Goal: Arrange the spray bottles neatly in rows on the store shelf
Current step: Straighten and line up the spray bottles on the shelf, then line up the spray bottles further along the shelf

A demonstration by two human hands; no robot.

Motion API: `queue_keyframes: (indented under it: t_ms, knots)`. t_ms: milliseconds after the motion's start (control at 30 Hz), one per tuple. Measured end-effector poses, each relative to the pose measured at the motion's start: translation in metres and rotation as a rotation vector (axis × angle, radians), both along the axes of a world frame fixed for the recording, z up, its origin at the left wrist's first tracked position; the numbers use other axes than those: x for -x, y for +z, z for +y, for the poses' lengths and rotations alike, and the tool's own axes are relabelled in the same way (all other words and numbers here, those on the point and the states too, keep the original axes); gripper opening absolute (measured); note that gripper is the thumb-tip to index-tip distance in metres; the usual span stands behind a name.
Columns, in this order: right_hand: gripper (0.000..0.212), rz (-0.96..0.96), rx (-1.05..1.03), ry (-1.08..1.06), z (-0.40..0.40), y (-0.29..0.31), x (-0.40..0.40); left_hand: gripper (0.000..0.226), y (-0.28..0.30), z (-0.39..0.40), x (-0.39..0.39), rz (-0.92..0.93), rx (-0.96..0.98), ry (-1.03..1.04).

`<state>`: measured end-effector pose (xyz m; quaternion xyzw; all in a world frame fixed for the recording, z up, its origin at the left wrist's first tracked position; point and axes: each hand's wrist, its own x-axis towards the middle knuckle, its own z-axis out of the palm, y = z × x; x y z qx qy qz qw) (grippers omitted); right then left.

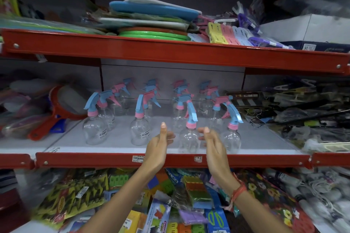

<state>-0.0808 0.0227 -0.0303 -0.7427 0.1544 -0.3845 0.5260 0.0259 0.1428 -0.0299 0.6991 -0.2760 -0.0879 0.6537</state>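
Several clear spray bottles with pink and blue trigger heads stand in rows on the grey middle shelf (117, 143). At the front stand a left bottle (94, 131), a second bottle (139, 132), a third bottle (188, 138) and a right bottle (231, 138). My left hand (159, 146) is just left of the third bottle with fingers apart and thumb up. On the other side of that bottle my right hand (213, 143) is also open. Neither hand grips the bottle; whether fingertips touch it is unclear.
A red shelf edge (170, 160) with a price tag runs along the front. A red strainer (62, 104) lies left of the bottles, dark packaged goods (295, 111) to the right. Boards and clothes pegs fill the upper shelf; colourful packets crowd the lower one.
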Motion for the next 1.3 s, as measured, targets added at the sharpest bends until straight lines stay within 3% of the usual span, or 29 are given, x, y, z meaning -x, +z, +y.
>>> queue_keyframes:
  t_ms: [133, 300, 400, 467, 600, 733, 933, 1100, 1300]
  knots:
    - [0.046, -0.005, 0.017, 0.181, 0.028, -0.001, -0.018, 0.060, -0.001, 0.021, -0.012, 0.037, 0.128, 0.157]
    - [0.089, 0.163, -0.133, 0.324, 0.047, -0.006, -0.070, 0.047, -0.009, 0.051, -0.040, 0.001, 0.111, 0.330]
    - [0.110, 0.264, -0.195, 0.348, 0.058, -0.005, -0.098, 0.058, -0.006, 0.065, -0.058, -0.003, 0.061, 0.396]
    - [0.107, 0.291, -0.235, 0.358, 0.065, -0.002, -0.114, 0.066, 0.000, 0.070, -0.067, 0.013, 0.014, 0.368]
    - [0.080, 0.273, -0.295, 0.378, 0.075, 0.003, -0.141, 0.082, 0.011, 0.070, -0.081, 0.117, -0.097, 0.217]
    - [0.094, 0.322, -0.302, 0.340, 0.079, 0.005, -0.155, 0.115, 0.010, 0.069, -0.087, 0.146, -0.146, 0.123]
    - [0.086, 0.308, -0.286, 0.332, 0.084, 0.003, -0.142, 0.101, 0.011, 0.087, -0.088, 0.084, -0.216, 0.031]
    - [0.081, 0.323, -0.257, 0.350, 0.090, 0.005, -0.121, 0.120, 0.011, 0.102, -0.086, 0.070, -0.215, 0.001]
    - [0.087, 0.334, -0.232, 0.328, 0.092, -0.002, -0.109, 0.124, 0.009, 0.111, -0.077, 0.063, -0.202, -0.041]
